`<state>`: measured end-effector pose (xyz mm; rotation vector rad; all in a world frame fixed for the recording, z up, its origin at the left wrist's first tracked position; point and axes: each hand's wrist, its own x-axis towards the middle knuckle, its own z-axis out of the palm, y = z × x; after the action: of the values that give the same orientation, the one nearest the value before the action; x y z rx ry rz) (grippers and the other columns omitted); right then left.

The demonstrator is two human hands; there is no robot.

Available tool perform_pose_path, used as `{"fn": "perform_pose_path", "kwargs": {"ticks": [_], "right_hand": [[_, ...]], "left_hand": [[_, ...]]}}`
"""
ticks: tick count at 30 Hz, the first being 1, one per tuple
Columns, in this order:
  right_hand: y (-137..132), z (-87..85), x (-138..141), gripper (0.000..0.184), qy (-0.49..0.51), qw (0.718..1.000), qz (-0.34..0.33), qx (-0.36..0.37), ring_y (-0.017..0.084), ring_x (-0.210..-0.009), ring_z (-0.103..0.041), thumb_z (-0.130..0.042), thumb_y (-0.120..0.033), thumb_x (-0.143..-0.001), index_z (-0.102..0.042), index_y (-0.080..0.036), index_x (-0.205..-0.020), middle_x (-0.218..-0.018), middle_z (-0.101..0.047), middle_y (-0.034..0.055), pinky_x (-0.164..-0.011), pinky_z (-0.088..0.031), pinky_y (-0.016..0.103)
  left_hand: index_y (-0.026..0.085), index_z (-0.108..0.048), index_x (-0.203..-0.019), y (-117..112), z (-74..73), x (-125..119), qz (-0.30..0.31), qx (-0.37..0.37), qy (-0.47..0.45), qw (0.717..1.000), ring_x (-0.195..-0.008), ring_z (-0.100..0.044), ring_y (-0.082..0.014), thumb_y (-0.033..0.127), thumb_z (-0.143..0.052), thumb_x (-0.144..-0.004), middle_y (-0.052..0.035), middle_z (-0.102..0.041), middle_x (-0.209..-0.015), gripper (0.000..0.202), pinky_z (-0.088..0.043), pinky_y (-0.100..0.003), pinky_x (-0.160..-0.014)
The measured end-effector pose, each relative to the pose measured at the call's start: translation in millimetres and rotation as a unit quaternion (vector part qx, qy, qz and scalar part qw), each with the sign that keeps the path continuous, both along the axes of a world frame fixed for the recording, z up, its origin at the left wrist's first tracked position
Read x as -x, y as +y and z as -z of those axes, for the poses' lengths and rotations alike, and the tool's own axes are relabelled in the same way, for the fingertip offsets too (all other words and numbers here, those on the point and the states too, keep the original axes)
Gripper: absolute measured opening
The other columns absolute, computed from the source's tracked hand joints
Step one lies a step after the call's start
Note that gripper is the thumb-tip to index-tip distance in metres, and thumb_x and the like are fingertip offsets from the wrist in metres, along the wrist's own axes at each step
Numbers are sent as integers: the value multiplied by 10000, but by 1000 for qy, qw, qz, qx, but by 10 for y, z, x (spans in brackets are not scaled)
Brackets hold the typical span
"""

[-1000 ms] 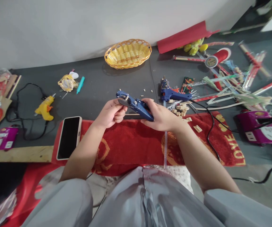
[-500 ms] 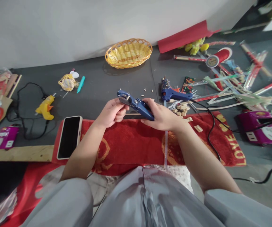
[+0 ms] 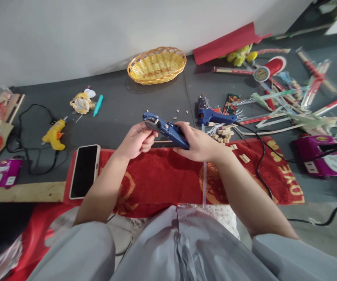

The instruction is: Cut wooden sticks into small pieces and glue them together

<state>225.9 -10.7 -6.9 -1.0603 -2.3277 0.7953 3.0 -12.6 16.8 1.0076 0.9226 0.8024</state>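
The right hand [image 3: 199, 145] grips one blue cutter [image 3: 166, 129] above the red cloth [image 3: 162, 175], the left hand [image 3: 136, 140] pinches a small wooden piece [image 3: 156, 121] at its blade, with two glue guns, one blue [image 3: 212, 115], one yellow [image 3: 54, 134], and one basket [image 3: 156, 65] around.

Red cloth [image 3: 162, 177]: yellow letters "LOVE" near right end, further letters cut off. Purple box [image 3: 326, 160] print too blurred.
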Motion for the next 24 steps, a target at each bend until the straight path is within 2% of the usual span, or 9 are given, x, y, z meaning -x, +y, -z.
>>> {"fn": "perform_pose_path", "kwargs": {"ticks": [10,24], "right_hand": [[-2,-24,-4,526,-14,1000,0,17,247,-829,-634,-581,-387,-793,-427,-134,-1227,-1032,-649,138,-725,-460,340],[-27,-21,19,421,-44,999,11,-20,230,-726,-637,-513,-377,-837,-475,-138,-1182,-896,-680,109,-637,-428,308]], "left_hand": [[163,-525,-685,7,43,21,-9,-32,26,999,-369,-202,2,525,-695,-746,105,-267,-464,404,-190,-132,-350],[169,-519,-688,3,47,23,-11,-55,65,996,-372,-206,-4,532,-628,-800,93,-282,-485,396,-181,-146,-348]]}}
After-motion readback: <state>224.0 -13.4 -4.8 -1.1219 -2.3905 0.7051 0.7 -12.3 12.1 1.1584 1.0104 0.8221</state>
